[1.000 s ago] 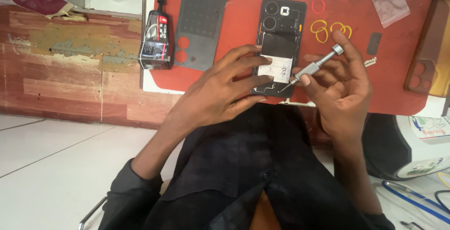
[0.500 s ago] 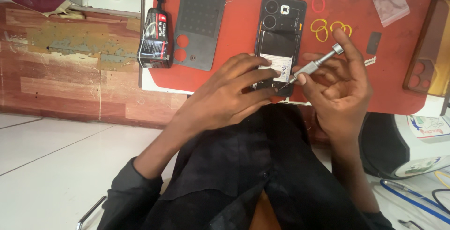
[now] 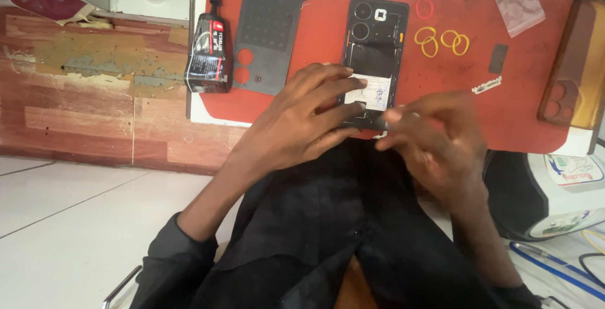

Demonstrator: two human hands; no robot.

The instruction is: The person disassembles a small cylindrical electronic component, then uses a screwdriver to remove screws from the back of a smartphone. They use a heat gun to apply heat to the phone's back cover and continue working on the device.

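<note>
The opened phone (image 3: 373, 57) lies back-up on a red work mat (image 3: 315, 6), its lower end at the mat's near edge. The left hand (image 3: 302, 123) is spread flat over that lower end, fingers pressing on the white label. The right hand (image 3: 435, 136) sits just beside it, fingers bunched at the phone's bottom corner; it's blurred, so I cannot tell what it pinches. Left of the phone rests its grey back cover (image 3: 268, 28), and beyond that a black glue tube (image 3: 209, 47). Yellow rubber bands (image 3: 441, 40) lie right of the phone. The mat tops a worn wooden counter (image 3: 88, 95); pale floor tiles (image 3: 69, 233) below.
</note>
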